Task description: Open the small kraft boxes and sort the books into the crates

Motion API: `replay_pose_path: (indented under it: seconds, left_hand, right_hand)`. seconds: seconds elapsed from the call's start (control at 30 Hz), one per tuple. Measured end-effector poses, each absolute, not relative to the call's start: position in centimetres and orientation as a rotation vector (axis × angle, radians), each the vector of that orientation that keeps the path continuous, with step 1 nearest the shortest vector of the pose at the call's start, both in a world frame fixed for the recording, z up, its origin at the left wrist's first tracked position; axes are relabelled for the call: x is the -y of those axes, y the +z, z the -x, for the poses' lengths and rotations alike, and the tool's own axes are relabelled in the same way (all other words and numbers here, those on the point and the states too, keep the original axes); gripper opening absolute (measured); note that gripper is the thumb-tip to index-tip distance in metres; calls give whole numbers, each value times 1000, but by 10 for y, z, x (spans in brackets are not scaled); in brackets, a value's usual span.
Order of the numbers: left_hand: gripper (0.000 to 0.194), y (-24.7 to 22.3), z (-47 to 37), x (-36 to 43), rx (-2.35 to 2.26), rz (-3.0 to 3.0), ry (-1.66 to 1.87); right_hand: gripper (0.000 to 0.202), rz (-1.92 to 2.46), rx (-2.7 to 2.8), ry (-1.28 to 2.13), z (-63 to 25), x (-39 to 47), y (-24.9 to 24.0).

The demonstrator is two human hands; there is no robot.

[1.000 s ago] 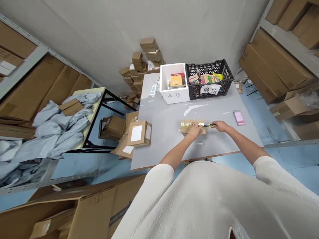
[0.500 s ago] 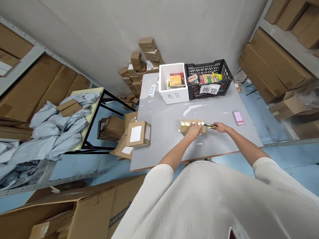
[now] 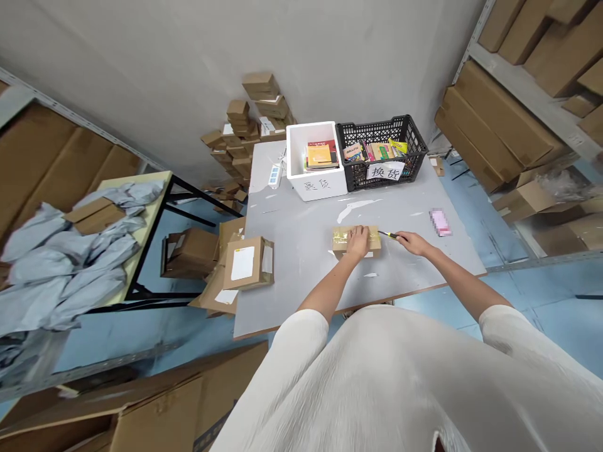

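A small cardboard box (image 3: 340, 240) with shiny tape across its top lies near the front of the grey table (image 3: 301, 282). My left hand (image 3: 358, 240) is on top of it, fingers bent and gripping it against the table. Just right of the box, my right hand (image 3: 412, 243) is closed around a utility knife (image 3: 392, 236) with a black and yellow handle. The thin tip points left at the box's right end, and I cannot tell whether it touches. A larger cardboard box (image 3: 257, 271) with a white label sits at the table's left edge.
At the back stand a white foam box (image 3: 323, 188) and a black plastic crate (image 3: 419, 150), both holding books. A power strip (image 3: 274, 176) lies left of them, a pink blurred item (image 3: 440, 222) at right. Grey parcels (image 3: 89, 248) cover a side table; cardboard boxes line the shelves.
My right hand has drawn the utility knife slightly right, away from my left hand and the box top. The left hand remains on the box. The whole view has shifted a little.
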State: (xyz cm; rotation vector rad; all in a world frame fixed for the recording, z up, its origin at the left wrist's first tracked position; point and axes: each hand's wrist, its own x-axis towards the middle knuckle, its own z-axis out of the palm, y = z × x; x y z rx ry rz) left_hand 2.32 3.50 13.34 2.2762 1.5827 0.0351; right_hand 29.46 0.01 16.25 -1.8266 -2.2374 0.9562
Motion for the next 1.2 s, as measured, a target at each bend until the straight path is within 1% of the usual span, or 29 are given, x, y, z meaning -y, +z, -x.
replay_pose_path:
  seconds: [0.07, 0.13, 0.5, 0.67, 0.8, 0.93, 1.07, 1.2]
  left_hand:
    - [59, 132, -23, -38, -1578, -2240, 50]
    - [61, 131, -22, -41, -1569, -2229, 61]
    - [48, 125, -21, -59, -1562, -2230, -91]
    - [36, 125, -26, -68, -1604, -2194, -171]
    - [40, 125, -26, -67, -1621, -2179, -216]
    - [40, 124, -22, -58, -1572, -2242, -172]
    - [52, 119, -19, -45, -1560, -2326, -88]
    - [58, 113, -20, -36, -1619, -2282, -53]
  right_hand:
    - [42, 1809, 2391, 824, -290, 1, 163]
    - [45, 1819, 2482, 748, -288, 1, 162]
    - [46, 1832, 2534, 701, -285, 0, 149]
    - [47, 1839, 2550, 708, -281, 0, 148]
    - [48, 1830, 2573, 705, -280, 3, 150]
    - [47, 1857, 2553, 690, -278, 4, 151]
    - [46, 1892, 2483, 726, -275, 5, 147]
    - [46, 1917, 2396, 698, -271, 11, 140]
